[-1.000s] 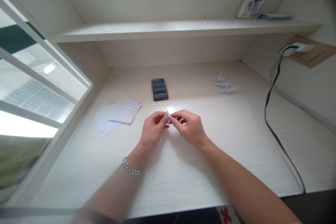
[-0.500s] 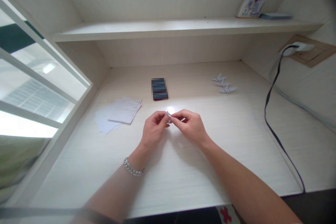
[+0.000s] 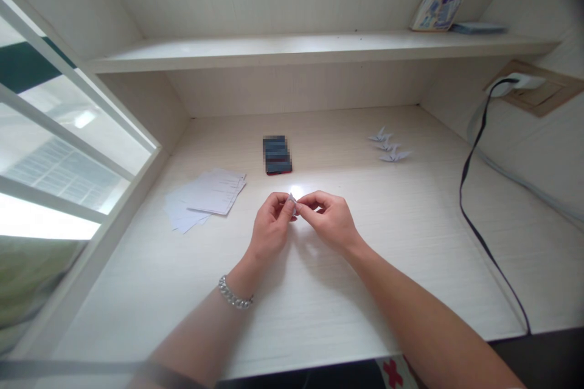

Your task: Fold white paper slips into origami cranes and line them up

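A small folded piece of white paper (image 3: 292, 199) is pinched between my two hands above the middle of the desk. My left hand (image 3: 271, 225), with a silver chain bracelet (image 3: 234, 295) on its wrist, grips the paper from the left between thumb and fingers. From the other side, the thumb and forefinger of my right hand (image 3: 331, 219) close on its right edge. Fingertips cover most of the folds. Three folded paper cranes (image 3: 395, 156) stand in a row at the back right. To the left, loose white paper sheets (image 3: 214, 191) lie overlapping.
A dark phone-like rectangle (image 3: 277, 155), blurred out, lies beyond my hands. A black cable (image 3: 465, 194) runs from a wall socket (image 3: 547, 88) down the desk's right side. Above the desk, a shelf (image 3: 255, 55) carries a small printed box (image 3: 438, 10) and a flat blue item (image 3: 478, 28).
My left hand and wrist have shifted slightly to the right. Both hands still hold the folded paper, and everything on the desk is where it was.
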`<state>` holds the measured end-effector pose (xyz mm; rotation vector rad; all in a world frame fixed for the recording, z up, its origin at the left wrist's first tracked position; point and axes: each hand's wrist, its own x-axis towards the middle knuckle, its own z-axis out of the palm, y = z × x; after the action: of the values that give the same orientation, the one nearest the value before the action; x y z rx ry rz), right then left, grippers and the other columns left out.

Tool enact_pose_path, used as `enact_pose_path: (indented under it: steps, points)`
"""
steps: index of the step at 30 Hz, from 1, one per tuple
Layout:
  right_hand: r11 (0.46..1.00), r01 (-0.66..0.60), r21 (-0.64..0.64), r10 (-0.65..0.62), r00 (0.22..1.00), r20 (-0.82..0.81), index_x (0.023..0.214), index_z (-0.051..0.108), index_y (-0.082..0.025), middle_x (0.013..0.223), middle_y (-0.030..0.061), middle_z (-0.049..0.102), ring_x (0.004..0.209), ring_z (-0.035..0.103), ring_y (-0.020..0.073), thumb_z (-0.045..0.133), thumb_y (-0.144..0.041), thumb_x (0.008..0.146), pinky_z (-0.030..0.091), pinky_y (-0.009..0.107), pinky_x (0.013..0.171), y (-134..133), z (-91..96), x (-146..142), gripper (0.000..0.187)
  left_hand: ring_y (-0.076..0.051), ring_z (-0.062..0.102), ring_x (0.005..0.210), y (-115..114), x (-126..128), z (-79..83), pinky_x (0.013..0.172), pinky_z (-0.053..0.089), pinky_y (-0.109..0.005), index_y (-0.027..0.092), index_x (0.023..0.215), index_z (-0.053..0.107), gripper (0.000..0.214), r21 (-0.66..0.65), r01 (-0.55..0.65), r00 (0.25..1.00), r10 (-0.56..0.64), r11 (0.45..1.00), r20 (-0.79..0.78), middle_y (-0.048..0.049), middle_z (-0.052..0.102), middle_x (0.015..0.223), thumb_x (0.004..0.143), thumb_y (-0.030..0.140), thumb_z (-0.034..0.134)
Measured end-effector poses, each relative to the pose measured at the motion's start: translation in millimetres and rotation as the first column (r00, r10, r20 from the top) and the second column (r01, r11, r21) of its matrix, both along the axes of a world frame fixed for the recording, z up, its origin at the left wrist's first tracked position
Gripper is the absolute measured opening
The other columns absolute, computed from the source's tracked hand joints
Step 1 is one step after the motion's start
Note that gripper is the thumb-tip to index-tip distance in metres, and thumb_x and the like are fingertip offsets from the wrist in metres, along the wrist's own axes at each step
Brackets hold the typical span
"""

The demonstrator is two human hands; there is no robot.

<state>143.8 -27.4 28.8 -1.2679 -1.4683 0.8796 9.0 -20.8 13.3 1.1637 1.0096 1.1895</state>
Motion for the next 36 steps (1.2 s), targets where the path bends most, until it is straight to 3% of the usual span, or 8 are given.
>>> enact_pose_path:
  steps: [11, 18, 29, 36]
  points:
    - [1.0, -0.021, -0.02, 0.021, 1.0, 0.017, 0.074, 0.067, -0.018, 0.074, 0.0027, 0.068, 0.067, 0.06, 0.0143, 0.058, -0.025, 0.076, 0.047, 0.025, 0.061, 0.7, 0.8, -0.4, 0.012, -0.013, 0.056, 0.077, 2.2, -1.8, -2.0, 0.07, 0.048, -0.026, 0.017, 0.088, 0.06, 0.024, -0.028, -0.001, 1.0, 0.001, 1.0, 0.003, -0.0026, 0.06, 0.084, 0.075, 0.036, 0.063]
    - [0.994, -0.099, -0.033, 0.1, 0.995, 0.018, 0.075, 0.065, -0.017, 0.072, 0.002, 0.066, 0.065, 0.059, 0.0134, 0.054, -0.025, 0.079, 0.046, 0.024, 0.059, 2.5, 0.1, -0.4, 0.014, -0.012, 0.054, 0.075, 3.1, -1.0, -0.8, 0.069, 0.049, -0.025, 0.016, 0.08, 0.059, 0.023, -0.108, 0.033, 0.997, -0.025, 0.994, 0.076, -0.0008, 0.056, 0.079, 0.075, 0.039, 0.061]
    - [0.995, -0.077, 0.062, 0.069, 0.991, 0.117, 0.082, 0.067, -0.02, 0.08, 0.003, 0.067, 0.072, 0.061, 0.0149, 0.056, -0.025, 0.08, 0.048, 0.025, 0.064, -1.4, -1.5, -2.8, 0.012, -0.012, 0.055, 0.074, 3.0, -0.9, -2.4, 0.071, 0.048, -0.027, 0.015, 0.076, 0.057, 0.025, -0.136, 0.035, 0.994, -0.021, 0.99, 0.104, -0.0011, 0.056, 0.076, 0.078, 0.04, 0.059]
    - [0.998, -0.05, 0.046, 0.046, 0.994, 0.095, 0.078, 0.066, -0.019, 0.075, 0.0023, 0.066, 0.069, 0.06, 0.0145, 0.058, -0.029, 0.08, 0.047, 0.025, 0.062, -1.1, -0.5, -1.9, 0.013, -0.012, 0.057, 0.074, 2.5, -4.0, 3.2, 0.071, 0.046, -0.026, 0.015, 0.076, 0.065, 0.019, -0.201, 0.045, 0.973, 0.003, 0.979, 0.229, -0.0019, 0.061, 0.076, 0.069, 0.032, 0.07]
